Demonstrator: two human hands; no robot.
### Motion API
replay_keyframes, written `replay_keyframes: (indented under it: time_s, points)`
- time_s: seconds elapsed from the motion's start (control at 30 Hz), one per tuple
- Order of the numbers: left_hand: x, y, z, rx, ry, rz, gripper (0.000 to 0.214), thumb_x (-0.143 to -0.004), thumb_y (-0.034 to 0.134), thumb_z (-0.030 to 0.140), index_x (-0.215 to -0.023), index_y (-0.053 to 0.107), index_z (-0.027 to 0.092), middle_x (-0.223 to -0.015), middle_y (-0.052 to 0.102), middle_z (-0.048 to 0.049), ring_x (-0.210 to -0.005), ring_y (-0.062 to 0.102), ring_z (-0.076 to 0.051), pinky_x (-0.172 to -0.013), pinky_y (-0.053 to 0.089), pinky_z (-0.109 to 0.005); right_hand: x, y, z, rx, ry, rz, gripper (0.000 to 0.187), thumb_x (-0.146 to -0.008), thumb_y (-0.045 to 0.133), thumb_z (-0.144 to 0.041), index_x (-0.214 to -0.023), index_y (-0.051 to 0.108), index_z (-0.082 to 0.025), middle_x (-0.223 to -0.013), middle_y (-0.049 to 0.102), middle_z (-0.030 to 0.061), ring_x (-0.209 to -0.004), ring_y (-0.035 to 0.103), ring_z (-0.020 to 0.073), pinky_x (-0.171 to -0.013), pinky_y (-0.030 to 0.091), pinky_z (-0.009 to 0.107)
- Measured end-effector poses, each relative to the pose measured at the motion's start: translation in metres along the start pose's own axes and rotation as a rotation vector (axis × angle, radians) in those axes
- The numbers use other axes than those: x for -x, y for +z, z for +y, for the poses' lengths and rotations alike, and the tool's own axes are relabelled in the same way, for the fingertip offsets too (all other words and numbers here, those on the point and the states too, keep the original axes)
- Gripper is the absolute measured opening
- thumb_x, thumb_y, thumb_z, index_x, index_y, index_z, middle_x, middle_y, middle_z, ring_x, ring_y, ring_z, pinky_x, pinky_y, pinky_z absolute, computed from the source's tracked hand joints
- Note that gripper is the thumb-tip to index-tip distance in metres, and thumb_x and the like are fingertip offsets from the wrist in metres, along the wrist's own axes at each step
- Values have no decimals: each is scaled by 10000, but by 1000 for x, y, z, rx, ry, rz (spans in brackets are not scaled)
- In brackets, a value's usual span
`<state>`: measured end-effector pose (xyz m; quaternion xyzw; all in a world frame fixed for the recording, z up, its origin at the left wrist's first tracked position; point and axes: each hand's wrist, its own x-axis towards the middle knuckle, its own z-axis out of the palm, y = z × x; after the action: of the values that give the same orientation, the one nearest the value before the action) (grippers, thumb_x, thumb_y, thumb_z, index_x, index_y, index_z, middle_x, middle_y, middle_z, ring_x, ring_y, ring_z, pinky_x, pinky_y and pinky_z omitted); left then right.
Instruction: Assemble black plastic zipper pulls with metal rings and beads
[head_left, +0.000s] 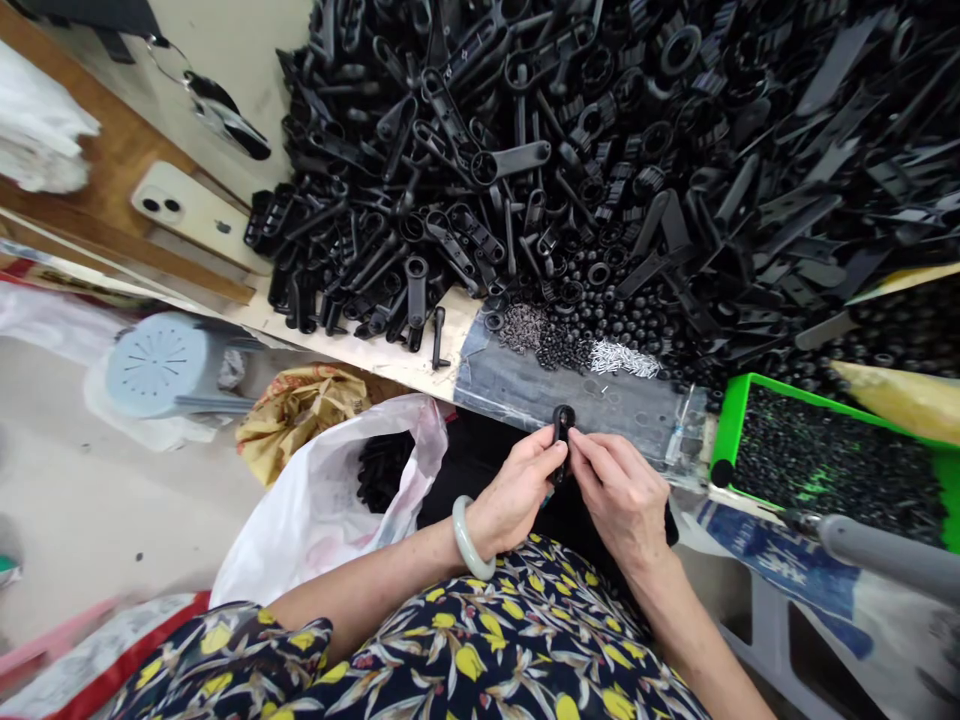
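My left hand grips a small black plastic part with a ring-shaped end between thumb and fingers, just off the table's front edge. My right hand is closed in a pinch, its fingertips against the right side of this part. Whatever those fingertips hold is too small or hidden to name. In front of both hands lies a dark work mat. Small white metal pins, tiny black pieces and small brownish rings lie in little heaps along its far side.
A large pile of black plastic parts covers the table behind the mat. At right stands a green tray of small black pieces; a grey handle juts in below it. An open white bag hangs at left. A phone leans farther left.
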<state>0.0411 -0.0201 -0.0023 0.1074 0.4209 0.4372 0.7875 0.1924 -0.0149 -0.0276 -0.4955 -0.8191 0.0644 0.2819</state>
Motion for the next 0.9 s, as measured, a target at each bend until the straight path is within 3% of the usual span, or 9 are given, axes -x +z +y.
replay_keyframes:
  time_s: [0.4,0.6,0.9]
  points:
    - [-3,-7,2,-47,-10,-68,351,-918,746,413,-1208,739,215,-1180,739,-82,-1152,632,-238,-1013,419,-335,-16,-8,9,38,-108,-54,106,-1042,618,-176,-1091,709,-155,-961,777,34,-801,733,124,-746,519,233]
    - [-2,-7,2,-86,-13,-50,390,-921,746,436,-1247,717,225,-1262,719,-94,-1173,626,-240,-995,441,-333,-21,-11,15,152,-270,-117,178,-1071,518,-140,-1150,678,-136,-967,768,51,-760,714,117,-689,483,236]
    - [-4,-8,0,-122,5,-38,413,-911,739,466,-1237,699,218,-1187,714,-76,-1102,623,-218,-954,434,-328,-27,-11,18,257,-327,-236,192,-1054,478,-110,-1125,655,-134,-886,698,41,-645,635,116,-541,391,256]
